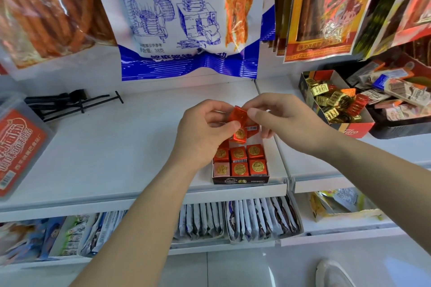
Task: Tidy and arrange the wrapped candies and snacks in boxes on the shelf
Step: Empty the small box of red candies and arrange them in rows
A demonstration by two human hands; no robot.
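Both hands meet over a small dark candy box at the front edge of the white shelf. My left hand and my right hand pinch red foil-wrapped candy cubes just above the box's far end. Inside the box, red cubes with gold seals lie in neat rows; one at the near left is pink. The far part of the box is hidden by my fingers.
An open box of mixed gold and red candies sits to the right, beside a dark tray of chocolate bars. Black hooks and a red-labelled tub lie left. Snack bags hang above. Packets fill the lower shelf.
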